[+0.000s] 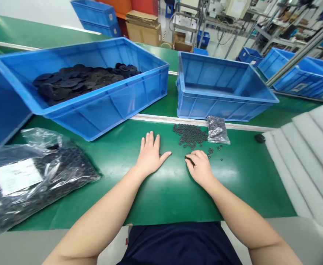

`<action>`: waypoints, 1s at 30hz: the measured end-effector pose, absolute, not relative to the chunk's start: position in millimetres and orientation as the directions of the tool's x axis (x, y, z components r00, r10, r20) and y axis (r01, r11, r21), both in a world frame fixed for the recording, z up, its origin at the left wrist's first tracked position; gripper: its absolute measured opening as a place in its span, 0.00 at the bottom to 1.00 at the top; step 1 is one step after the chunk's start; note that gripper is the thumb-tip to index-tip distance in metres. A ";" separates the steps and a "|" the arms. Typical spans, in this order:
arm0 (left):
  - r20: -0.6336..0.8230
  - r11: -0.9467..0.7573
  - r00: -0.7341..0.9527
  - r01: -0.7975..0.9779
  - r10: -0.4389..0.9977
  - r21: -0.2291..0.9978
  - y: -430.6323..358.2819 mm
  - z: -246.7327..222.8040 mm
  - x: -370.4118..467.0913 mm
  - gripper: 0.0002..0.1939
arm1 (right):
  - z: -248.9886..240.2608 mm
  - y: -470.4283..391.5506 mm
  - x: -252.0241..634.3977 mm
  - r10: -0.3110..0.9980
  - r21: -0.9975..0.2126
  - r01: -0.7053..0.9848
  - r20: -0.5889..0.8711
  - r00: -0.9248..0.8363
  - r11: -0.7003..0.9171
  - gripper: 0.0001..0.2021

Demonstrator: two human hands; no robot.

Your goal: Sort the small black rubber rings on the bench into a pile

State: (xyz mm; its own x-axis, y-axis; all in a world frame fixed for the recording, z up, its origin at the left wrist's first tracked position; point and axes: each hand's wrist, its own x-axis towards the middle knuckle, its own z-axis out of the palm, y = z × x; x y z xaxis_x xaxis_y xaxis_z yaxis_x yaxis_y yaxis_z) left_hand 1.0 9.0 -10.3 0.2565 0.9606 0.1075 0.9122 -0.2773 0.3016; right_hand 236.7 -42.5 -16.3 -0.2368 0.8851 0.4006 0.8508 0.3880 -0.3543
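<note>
My left hand (pixel 148 154) lies flat on the green work surface (pixel 167 200), fingers spread. Close to its thumb a bit of something black shows, mostly hidden. My right hand (pixel 200 167) is curled with thumb and fingers closed on a small black piece (pixel 189 161), whose exact shape the fingers cover. Just beyond that hand lies a spread of small black rings (pixel 190 135), with several loose ones to its right. A small clear bag of black parts (pixel 217 129) rests beside the spread.
A blue bin of black discs (pixel 108 103) stands at the back left. Another blue bin (pixel 224 106) is behind the small bag. A large clear bag of black parts (pixel 59 176) lies at left. White foam-like sheets (pixel 307 154) border the right side.
</note>
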 end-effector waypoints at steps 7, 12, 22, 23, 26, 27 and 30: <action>0.102 -0.414 0.402 0.873 0.910 0.259 -4.0 -14.9 22.7 0.47 | -4.7 -74.6 334.3 0.874 -0.380 0.920 0.475 0.103 0.098 0.12; 0.083 -0.477 0.474 0.836 0.877 0.271 -13.3 -12.3 37.0 0.46 | -12.8 -77.4 374.9 0.894 -0.495 0.869 0.396 0.208 0.017 0.14; 0.022 -0.234 0.238 0.925 0.971 0.301 6.8 -6.3 6.2 0.40 | -2.4 -83.0 326.3 0.894 -0.186 0.932 0.389 -0.221 0.311 0.09; 0.027 -0.224 0.227 0.924 0.973 0.309 8.1 -7.1 4.9 0.40 | -0.8 -90.2 315.1 0.892 -0.179 0.919 0.362 -0.271 0.351 0.09; 0.060 -0.255 0.250 0.905 0.966 0.340 8.9 -8.3 4.0 0.39 | 1.1 -105.2 286.4 0.880 -0.195 0.875 0.285 -0.381 0.442 0.10; 0.086 -0.280 0.267 0.892 0.960 0.355 8.6 -7.5 3.5 0.38 | 0.8 -105.9 280.5 0.879 -0.203 0.870 0.274 -0.390 0.450 0.10; 0.185 -0.391 0.344 0.823 0.920 0.413 7.8 -1.9 -1.9 0.34 | -2.1 -95.6 276.0 0.893 -0.234 0.880 0.292 -0.342 0.414 0.11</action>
